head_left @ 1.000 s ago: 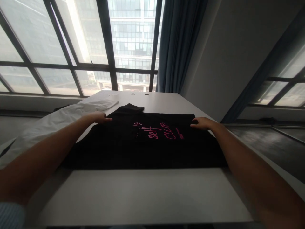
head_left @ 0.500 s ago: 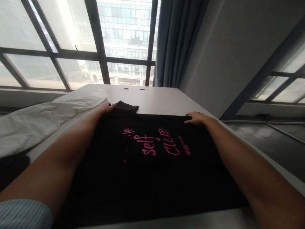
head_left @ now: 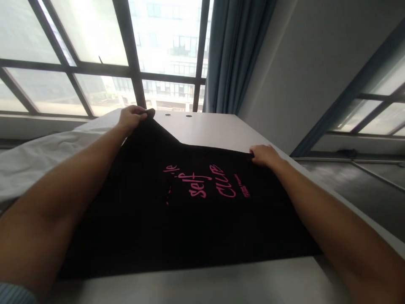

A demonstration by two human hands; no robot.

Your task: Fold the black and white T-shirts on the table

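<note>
A black T-shirt (head_left: 202, 228) with pink lettering lies sideways across the white table, the words "self" and "CLUB" readable on it. At its far left, my left hand (head_left: 132, 117) pinches the sleeve and holds it up off the tabletop. My right hand (head_left: 265, 155) grips the shirt's far edge on the right, low over the table, fingers closed on the cloth. Between the two hands the far edge of the fabric slopes down from left to right. Part of the shirt's left side is hidden behind my left forearm.
White cloth (head_left: 47, 156) lies rumpled on the left of the white table (head_left: 215, 128). Two round holes sit near the table's far end. Beyond it are large windows (head_left: 167, 42) and a blue curtain (head_left: 236, 59). The table's right edge runs beside my right forearm.
My left hand has raised the sleeve and moved it away and slightly left, unfolding it. My right hand has closed on the shirt's edge, and the near edge has shifted away from me.
</note>
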